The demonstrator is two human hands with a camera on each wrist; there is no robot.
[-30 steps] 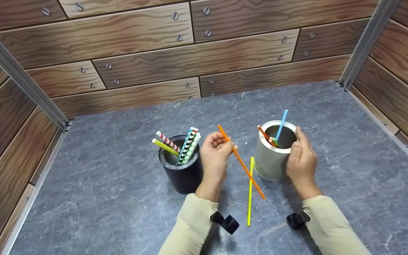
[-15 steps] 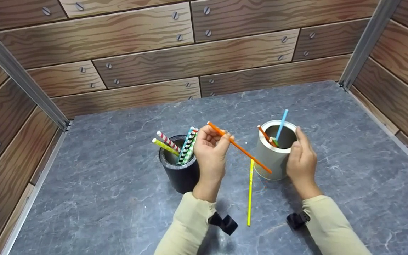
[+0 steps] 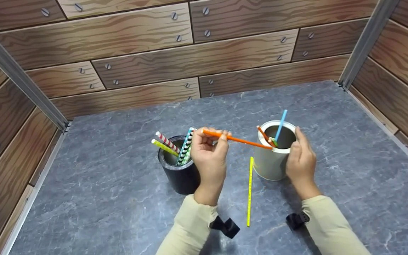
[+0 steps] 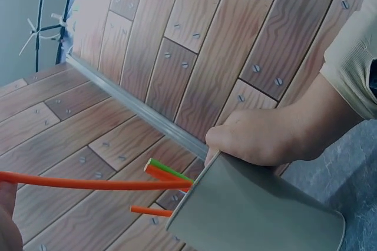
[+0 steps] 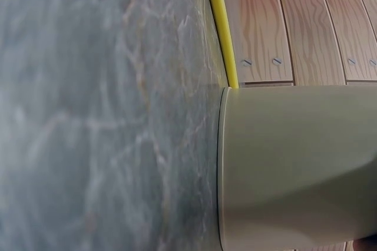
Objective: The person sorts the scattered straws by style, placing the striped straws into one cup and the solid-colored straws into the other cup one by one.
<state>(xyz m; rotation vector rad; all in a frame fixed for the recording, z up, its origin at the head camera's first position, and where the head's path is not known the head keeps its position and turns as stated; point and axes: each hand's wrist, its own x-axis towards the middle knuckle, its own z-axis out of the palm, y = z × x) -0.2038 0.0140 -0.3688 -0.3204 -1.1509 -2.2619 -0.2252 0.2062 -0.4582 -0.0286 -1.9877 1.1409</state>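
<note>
My left hand (image 3: 209,156) pinches an orange straw (image 3: 247,142) between thumb and fingers. The straw lies nearly level, its far end at the front rim of a pale grey can (image 3: 270,164). Upright on the table, the can is held at its right side by my right hand (image 3: 301,163), the thumb near the rim. Inside it lean a light blue straw (image 3: 281,124) and several orange and green ones. In the left wrist view the orange straw (image 4: 106,184) reaches the can's mouth. The right wrist view shows only the can's lower wall (image 5: 294,145) and part of the table.
A black cup (image 3: 179,177) with several patterned straws (image 3: 186,145) stands just left of my left hand, partly hidden by it. On the grey marbled table (image 3: 101,198), a yellow straw (image 3: 249,194) lies beside the can. Wood-patterned walls (image 3: 147,42) enclose the back and sides.
The orange straw has swung from a steep slant to nearly level, its far end rising from over the table to the can's rim. My right hand and the can stay put.
</note>
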